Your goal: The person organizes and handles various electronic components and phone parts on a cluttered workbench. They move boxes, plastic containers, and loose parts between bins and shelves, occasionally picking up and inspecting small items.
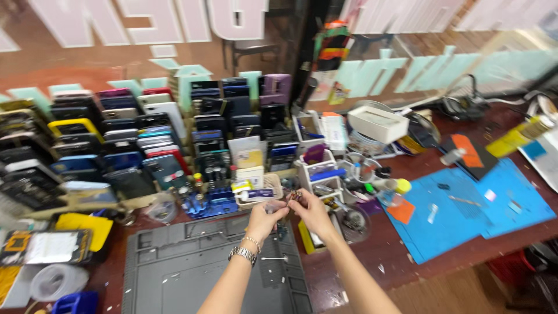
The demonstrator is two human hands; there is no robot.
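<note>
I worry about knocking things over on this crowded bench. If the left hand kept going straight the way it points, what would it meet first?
Probably the small basket-like tray just beyond the left hand, ahead of the racked phones. Depth is hard to judge from above, so the hand might pass over it.

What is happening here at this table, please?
A person holds both hands together above a grey work mat. The left hand and right hand pinch a small part between the fingertips; it is too small to identify. Behind them stand rows of phones in a rack, and a blue mat lies to the right.
</note>
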